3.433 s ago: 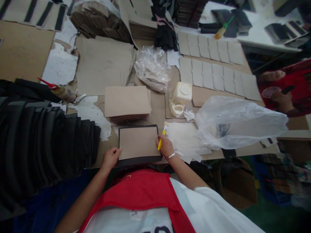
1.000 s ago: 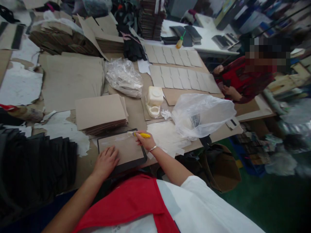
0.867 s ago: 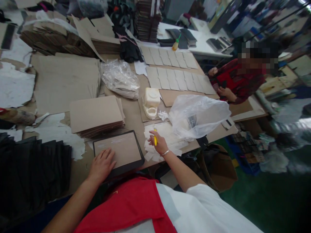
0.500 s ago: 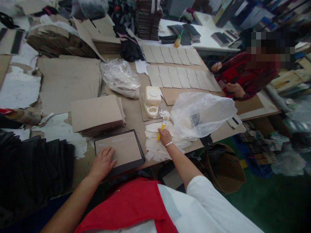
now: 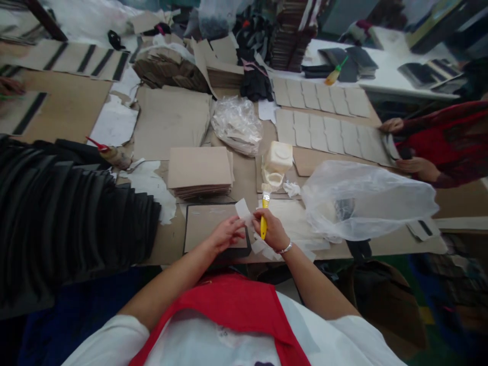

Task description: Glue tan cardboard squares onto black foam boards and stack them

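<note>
Slip [image 5: 243, 208] is up btwn the two hands, over the R part of the tan board [image 5: 200, 218], which sits on a black cover [image 5: 244, 252] at the near edge of the tabletop [image 5: 244, 179]. L hand [image 5: 229, 234]: grip half curled, fingertips at the slip, but I can't tell from here if they pinch it. R hand [image 5: 272, 231]: grip wrapped round the yellow brush [image 5: 264, 223], bristles up, thumb side by the slip too. Loose white slips [image 5: 267, 250] lie fanned under that wrist. Card stack [image 5: 200, 166] is just behind the board; white tub [image 5: 280, 157] stands R of it, nr the bristles, w/ a tissue wad [image 5: 292, 188] alongside. Big clear bag [image 5: 369, 201] further R, black pile [image 5: 84, 218] far L. Past those, rows of grey cards [image 5: 324, 132] and, at the far R, a person in red [image 5: 442, 142], both hands at the end of the near row.
</note>
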The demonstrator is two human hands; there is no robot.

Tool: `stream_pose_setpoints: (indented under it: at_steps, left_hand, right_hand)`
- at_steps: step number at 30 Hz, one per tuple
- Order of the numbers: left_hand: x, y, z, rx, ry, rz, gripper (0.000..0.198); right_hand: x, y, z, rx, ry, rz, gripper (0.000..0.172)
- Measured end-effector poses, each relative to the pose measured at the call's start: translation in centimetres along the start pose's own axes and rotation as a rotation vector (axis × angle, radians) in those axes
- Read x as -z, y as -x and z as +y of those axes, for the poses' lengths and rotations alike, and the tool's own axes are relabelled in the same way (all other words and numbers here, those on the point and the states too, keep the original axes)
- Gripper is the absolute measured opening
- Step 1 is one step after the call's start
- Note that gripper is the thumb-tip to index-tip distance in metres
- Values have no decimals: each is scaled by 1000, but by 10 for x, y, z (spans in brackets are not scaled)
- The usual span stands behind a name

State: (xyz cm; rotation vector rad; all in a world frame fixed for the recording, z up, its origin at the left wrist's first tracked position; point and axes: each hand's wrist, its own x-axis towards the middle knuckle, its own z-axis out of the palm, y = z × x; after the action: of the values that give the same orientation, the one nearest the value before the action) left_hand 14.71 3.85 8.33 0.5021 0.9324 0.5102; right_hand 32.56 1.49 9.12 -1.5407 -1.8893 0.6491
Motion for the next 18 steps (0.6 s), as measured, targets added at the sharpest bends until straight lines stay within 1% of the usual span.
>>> stream_pose_setpoints:
  at_steps: [1,2,5,7,10,12,15,17,18]
  left_hand:
    - [3,0,2,-20,107,8,51]
    - [9,1,3,-55,183,50,46]
    - [39,10,4,-148,302,272,37]
    - [60,16,3,-175,331,392,35]
    - [87,22,2,-201,266,484,29]
    - [102,22,4,-220,84,541,25]
    - [121,18,9,-287,-408,658,25]
    - [131,15,14,-362,-720,729,28]
    - [135,13,16,-387,-827,759,29]
  right_hand:
    - [-2,-1,-8,13,-28,-44,17]
    - [-5,-2,-13,19,-46,-87,18]
    - [-17,-4,-15,-10,-67,-184,22]
    - [-26,-6,-9,-38,-60,-214,25]
    - [-39,-14,4,-77,-16,-185,26]
    - [-49,-23,11,-118,26,-127,25]
    - [-63,-38,19,-206,103,-45,25]
    - [-72,-47,23,-251,149,-29,26]
    - [-76,-50,25,-266,164,-31,26]
